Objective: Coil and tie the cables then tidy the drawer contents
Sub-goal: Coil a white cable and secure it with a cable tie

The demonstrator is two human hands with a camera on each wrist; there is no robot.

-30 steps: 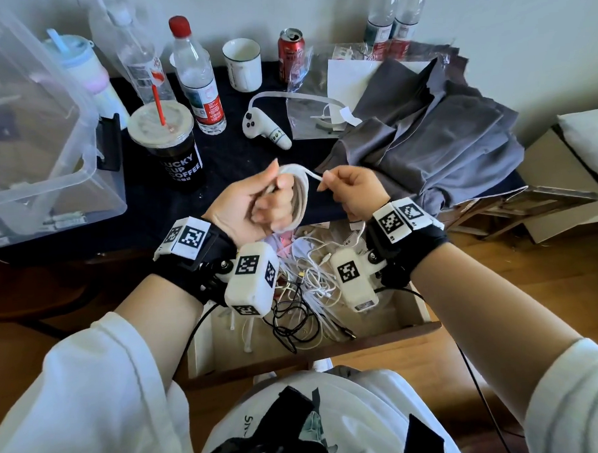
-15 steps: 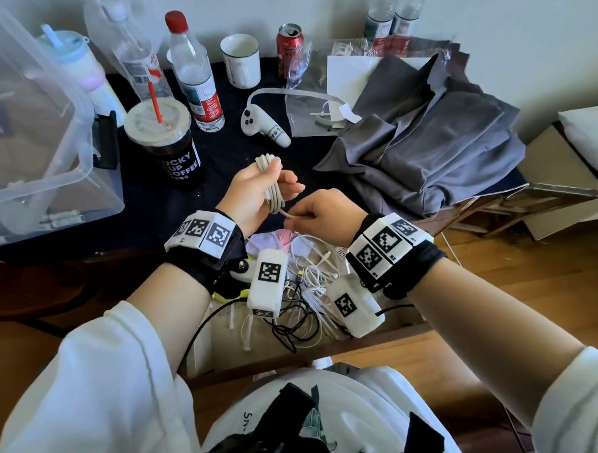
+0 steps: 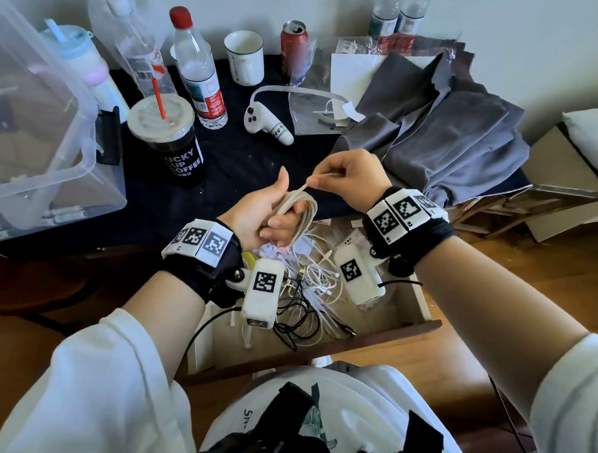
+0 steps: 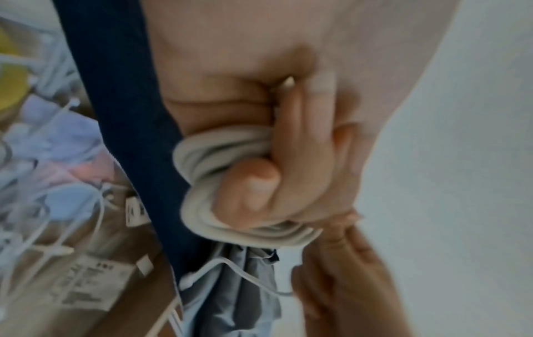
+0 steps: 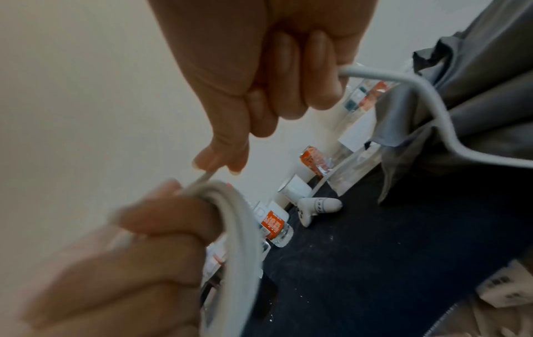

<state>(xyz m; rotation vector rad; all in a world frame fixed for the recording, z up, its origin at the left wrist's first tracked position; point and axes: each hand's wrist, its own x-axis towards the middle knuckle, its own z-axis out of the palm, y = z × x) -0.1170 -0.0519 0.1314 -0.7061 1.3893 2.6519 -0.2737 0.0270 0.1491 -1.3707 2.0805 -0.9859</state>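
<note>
Dark cloth-covered surface (image 3: 254, 166), carrying a clear plastic storage bin (image 3: 40, 141) at left and crumpled grey fabric (image 3: 451, 130) at right; below its front edge, an open wooden drawer (image 3: 414, 303) holding tangled white and black cables (image 3: 314, 294). Left hand (image 3: 259, 214), fingers curled around a coiled white cable (image 3: 300, 209) held above the drawer; right hand (image 3: 353, 177), thumb and forefinger pinching that cable's free end just beside the coil.

soft, even daylight, no hard shadows. the head view is sharp but bends at its edges. both wrist views are dimmer, smeared by blur, nearest skin unfocused.
</note>
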